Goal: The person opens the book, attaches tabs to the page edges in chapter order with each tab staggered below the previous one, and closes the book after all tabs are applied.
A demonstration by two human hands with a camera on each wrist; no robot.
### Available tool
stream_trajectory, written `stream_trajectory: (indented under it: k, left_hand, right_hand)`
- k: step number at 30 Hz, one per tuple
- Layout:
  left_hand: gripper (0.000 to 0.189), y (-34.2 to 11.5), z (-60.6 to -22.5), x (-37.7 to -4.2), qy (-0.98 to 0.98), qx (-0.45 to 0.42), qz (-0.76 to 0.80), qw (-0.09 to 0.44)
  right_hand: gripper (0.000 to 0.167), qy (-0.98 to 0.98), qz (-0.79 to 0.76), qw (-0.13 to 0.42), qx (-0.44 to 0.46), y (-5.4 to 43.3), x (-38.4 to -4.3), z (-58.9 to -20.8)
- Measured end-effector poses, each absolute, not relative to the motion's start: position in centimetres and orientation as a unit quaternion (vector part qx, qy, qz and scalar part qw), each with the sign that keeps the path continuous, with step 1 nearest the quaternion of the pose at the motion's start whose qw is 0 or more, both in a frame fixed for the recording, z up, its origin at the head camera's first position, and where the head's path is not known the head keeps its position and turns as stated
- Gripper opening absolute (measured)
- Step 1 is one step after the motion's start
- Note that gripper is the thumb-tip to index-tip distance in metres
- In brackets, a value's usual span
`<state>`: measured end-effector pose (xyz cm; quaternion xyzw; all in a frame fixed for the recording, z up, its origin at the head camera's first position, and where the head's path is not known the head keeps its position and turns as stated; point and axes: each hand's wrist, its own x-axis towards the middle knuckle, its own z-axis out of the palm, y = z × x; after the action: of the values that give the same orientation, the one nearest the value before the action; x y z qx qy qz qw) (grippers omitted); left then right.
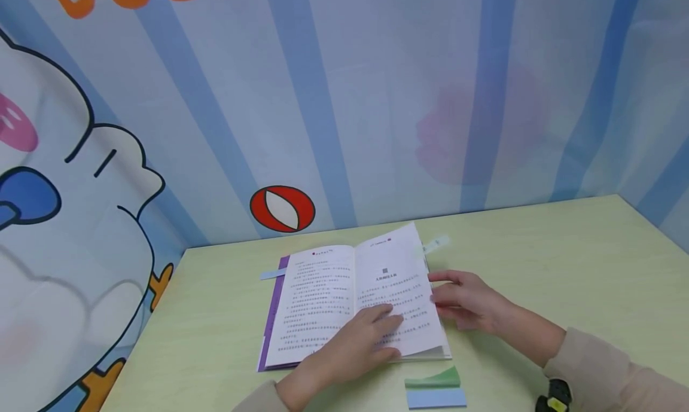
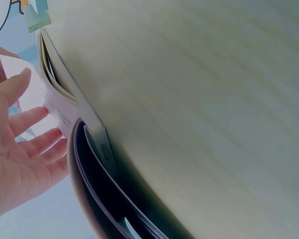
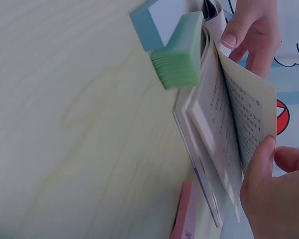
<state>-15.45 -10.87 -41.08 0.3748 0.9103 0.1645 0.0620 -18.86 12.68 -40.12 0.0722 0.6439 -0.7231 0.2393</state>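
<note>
An open book (image 1: 317, 304) with printed pages and a purple cover edge lies on the table. My left hand (image 1: 357, 346) rests over the lower part of the right-hand page, its fingers relaxed and spread; the left wrist view shows that hand (image 2: 25, 149) beside the curved pages. At the outer edge of the right side, my right hand (image 1: 468, 299) pinches a page (image 1: 395, 268). In the right wrist view this page (image 3: 251, 99) stands raised from those below, the right thumb (image 3: 261, 159) at its edge.
Green sticky notes (image 1: 435, 378) and blue sticky notes (image 1: 436, 398) lie in front of the book. A pale blue tab (image 1: 271, 274) sticks out on the left, a whitish one (image 1: 437, 243) at the upper right. Behind the table (image 1: 565, 256) hangs a striped cartoon backdrop (image 1: 387, 101).
</note>
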Motion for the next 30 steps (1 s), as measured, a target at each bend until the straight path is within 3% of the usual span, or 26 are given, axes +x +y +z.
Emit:
stream_trajectory:
  k: [10,24,30]
  left_hand:
    - [0.054,-9.4,-40.8,-16.3,0.903,0.342,0.249,0.076]
    - [0.069,-6.4,-40.7,-16.9,0.848,0.158,0.492,0.120]
    - [0.065,-6.3,-40.5,-16.7,0.812,0.129,0.555,0.128]
  right_hand:
    - [0.051,0.612,-0.748,0.256,0.033,12.1,-19.1,-39.1]
    - [0.050,0.663,-0.719,0.206,0.005,9.9,-19.1,-39.5]
    - [0.050,0.674,-0.717,0.180,-0.011,9.3,-18.8,-39.4]
